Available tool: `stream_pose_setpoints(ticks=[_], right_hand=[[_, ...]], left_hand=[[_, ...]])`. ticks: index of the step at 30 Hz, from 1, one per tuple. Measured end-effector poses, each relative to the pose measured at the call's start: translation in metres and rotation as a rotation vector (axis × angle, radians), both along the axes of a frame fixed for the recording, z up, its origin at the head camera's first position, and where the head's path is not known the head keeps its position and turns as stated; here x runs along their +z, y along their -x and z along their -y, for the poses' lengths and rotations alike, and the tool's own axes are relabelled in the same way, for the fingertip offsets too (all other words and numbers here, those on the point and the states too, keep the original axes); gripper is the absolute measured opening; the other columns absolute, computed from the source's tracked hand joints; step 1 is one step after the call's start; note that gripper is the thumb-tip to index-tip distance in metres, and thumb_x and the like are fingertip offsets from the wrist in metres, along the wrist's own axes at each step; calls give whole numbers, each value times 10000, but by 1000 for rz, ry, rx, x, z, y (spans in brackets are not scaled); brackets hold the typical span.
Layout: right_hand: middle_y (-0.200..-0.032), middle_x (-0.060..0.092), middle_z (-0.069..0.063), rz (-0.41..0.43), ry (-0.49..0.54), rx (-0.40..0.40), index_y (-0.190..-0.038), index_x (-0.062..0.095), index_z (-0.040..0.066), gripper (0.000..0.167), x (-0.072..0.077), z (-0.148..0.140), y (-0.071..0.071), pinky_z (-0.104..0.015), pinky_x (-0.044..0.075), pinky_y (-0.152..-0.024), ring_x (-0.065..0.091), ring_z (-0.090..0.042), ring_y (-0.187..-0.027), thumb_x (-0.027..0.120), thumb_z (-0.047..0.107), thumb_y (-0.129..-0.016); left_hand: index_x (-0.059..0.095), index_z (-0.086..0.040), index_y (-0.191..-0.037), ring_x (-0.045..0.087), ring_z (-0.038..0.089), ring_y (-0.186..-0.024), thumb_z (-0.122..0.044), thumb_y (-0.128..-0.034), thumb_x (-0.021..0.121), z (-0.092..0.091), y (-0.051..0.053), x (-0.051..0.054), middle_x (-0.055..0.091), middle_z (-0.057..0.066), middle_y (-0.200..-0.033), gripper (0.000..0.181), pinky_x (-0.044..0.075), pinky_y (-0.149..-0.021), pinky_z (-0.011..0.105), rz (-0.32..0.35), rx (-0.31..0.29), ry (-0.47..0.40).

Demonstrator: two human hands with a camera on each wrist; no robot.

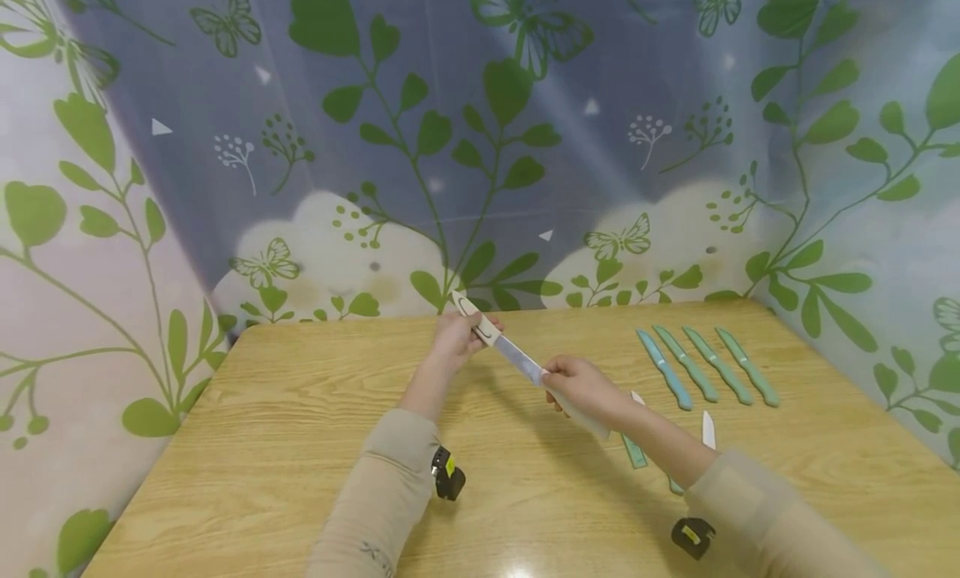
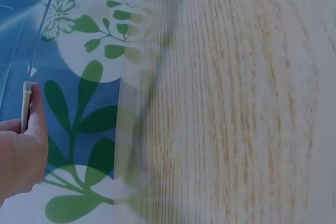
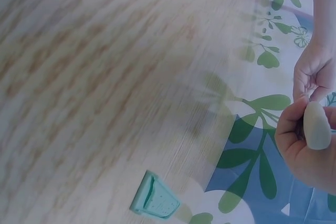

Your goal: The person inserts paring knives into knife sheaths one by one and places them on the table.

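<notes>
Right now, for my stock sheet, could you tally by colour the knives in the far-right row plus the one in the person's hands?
Blue knife: 1
Green knives: 3
White knife: 1
Total: 5

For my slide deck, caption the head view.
The left hand grips a white sheath, the right hand a knife, its blade bare between them, above a wooden table with other knives.

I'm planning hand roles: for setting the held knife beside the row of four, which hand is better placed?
Probably the right hand: it grips the knife by its handle and is nearer the row of four knives. The left hand holds the pale sheath, farther away.
</notes>
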State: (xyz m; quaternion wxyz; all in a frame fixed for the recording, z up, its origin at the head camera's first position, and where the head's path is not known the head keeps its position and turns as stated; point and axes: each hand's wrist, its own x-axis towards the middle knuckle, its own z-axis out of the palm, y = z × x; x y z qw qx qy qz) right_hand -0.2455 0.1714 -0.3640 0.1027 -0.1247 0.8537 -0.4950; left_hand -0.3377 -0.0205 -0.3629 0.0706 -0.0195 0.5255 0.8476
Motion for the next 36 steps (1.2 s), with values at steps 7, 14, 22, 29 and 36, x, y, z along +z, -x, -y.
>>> stream_pose_setpoints(ticks=[7, 14, 22, 29, 36], right_hand=[[-793, 565, -133, -1, 16, 4, -1105, 506, -118, 283, 0, 1, -2, -263, 485, -553, 535, -188, -667, 426, 119, -974], [-811, 571, -131, -8, 22, 4, -1139, 485, -130, 301, 0, 1, -1, -277, 503, -583, 555, -203, -693, 432, 120, -980], [-805, 589, -118, -7, 10, -27, -1120, 493, -123, 277, -2, 5, -1, -294, 518, -606, 572, -184, -685, 456, 110, -974], [-814, 593, -121, -4, 15, -24, -1120, 479, -129, 273, -3, 6, 0, -286, 514, -609, 568, -183, -690, 440, 102, -978], [-818, 595, -121, -7, 16, -22, -1123, 476, -127, 276, -2, 6, 0, -290, 518, -614, 571, -181, -693, 435, 107, -983]], left_hand=[[417, 157, -1205, 619, 343, -952, 13, -966, 386, -3, -1, -2, 572, 307, -1000, 280, 511, -888, 388, 6, -18, 29], [416, 155, -1216, 628, 309, -939, -3, -973, 387, -6, -2, -4, 496, 367, -1173, 292, 512, -888, 367, 2, -38, 44], [417, 153, -1175, 608, 353, -993, -1, -977, 376, -9, -4, -5, 543, 339, -1087, 254, 500, -903, 388, -21, -61, 56], [404, 146, -1185, 640, 290, -892, 3, -975, 387, -12, -5, -4, 547, 333, -1065, 254, 511, -884, 383, -16, -52, 43], [437, 154, -1151, 638, 317, -930, -1, -972, 400, -14, -5, -5, 598, 259, -949, 240, 517, -872, 379, -18, -54, 65]])
